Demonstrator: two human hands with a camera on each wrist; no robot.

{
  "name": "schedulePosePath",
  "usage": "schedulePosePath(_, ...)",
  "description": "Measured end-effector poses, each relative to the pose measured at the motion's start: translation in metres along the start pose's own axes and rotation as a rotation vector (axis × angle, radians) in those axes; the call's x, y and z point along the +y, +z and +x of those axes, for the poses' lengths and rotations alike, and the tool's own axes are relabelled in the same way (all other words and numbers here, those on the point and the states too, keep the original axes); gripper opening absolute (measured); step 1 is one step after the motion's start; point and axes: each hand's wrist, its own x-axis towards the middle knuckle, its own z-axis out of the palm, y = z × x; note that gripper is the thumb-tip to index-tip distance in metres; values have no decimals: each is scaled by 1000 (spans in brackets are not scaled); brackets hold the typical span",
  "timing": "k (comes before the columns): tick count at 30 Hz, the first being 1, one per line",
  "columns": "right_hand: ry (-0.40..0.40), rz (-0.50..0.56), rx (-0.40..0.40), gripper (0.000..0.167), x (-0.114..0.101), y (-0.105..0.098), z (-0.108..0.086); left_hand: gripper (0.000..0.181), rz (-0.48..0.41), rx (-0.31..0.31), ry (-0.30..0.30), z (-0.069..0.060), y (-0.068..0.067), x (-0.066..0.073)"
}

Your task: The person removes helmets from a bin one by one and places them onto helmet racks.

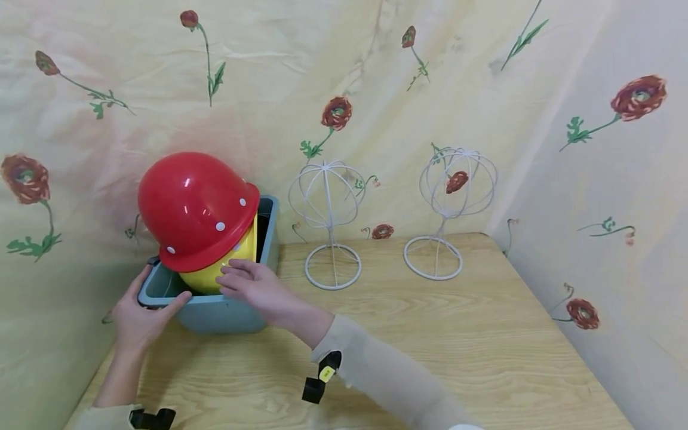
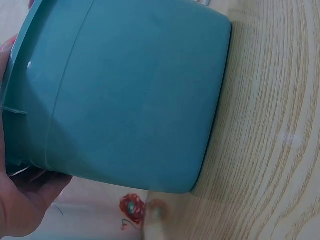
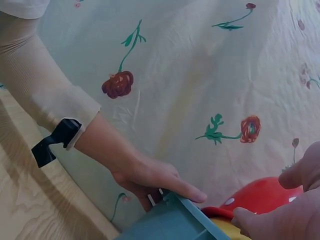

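Red helmet (image 1: 193, 206) and yellow helmet (image 1: 208, 279) sit stacked in the bin (image 1: 228, 316)

The red helmet lies tilted over the yellow one, both rising above the bin's rim. The left hand (image 1: 141, 313) pinches that rim, its grip closed with the thumb over the edge. The right hand (image 1: 258, 289) is beside the yellow helmet, its grip loosely spread; contact cannot be told. On the wooden surface (image 1: 430, 340), neither left wire stand (image 1: 330, 229) nor right wire stand (image 1: 444, 218) carries a helmet. The stacking looks complete; whether the work is opening or closing is unclear.
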Motion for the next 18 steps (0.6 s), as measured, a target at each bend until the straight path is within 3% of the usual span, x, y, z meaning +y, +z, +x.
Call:
schedulePosePath(7, -8, 132, 32, 61, 2, 8, 10, 96, 11, 9, -3, -2, 0, 1)
schedulePosePath(18, -36, 174, 86, 48, 1, 17, 20, 94, -17, 15, 25, -5, 0, 0)
